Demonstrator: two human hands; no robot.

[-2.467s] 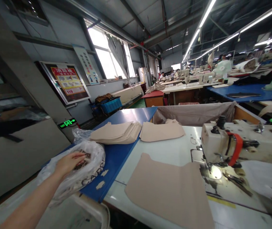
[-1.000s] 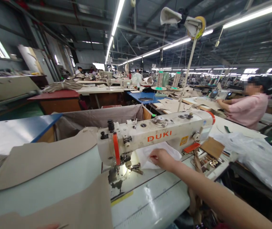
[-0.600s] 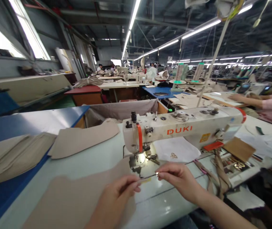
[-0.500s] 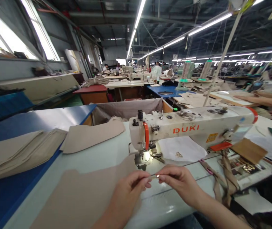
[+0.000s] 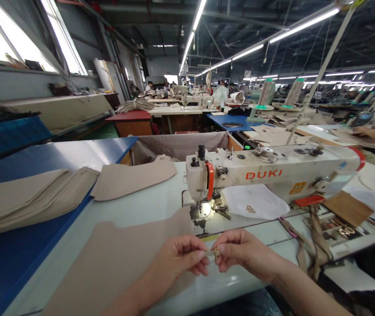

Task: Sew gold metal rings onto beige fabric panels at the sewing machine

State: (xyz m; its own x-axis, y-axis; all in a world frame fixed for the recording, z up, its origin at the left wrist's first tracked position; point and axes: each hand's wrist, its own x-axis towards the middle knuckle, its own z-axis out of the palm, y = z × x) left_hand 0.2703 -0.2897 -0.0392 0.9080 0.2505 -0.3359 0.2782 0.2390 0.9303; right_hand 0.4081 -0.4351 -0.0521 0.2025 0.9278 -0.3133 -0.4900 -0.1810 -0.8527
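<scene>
My left hand (image 5: pixel 177 261) and my right hand (image 5: pixel 240 252) meet in front of me, fingertips pinched together on a small metal piece (image 5: pixel 216 253) held between them. They hover just above the pale table (image 5: pixel 148 206), in front of the white DUKI sewing machine (image 5: pixel 266 173). A large beige fabric panel (image 5: pixel 118 259) lies flat under and left of my left hand. Its far corner reaches the lit needle area (image 5: pixel 202 210).
A stack of beige panels (image 5: pixel 26 197) rests on the blue side table at left, and one more panel (image 5: pixel 131 177) lies behind. White cloth (image 5: pixel 253 202) sits under the machine arm. Straps and small tools (image 5: pixel 332 226) lie at right. A co-worker's arm (image 5: pixel 370 131) shows at far right.
My left hand left the plastic bag at the left, my right came off the white cloth; both met and now pinch the small piece closer together. The view turned right, then settled.
</scene>
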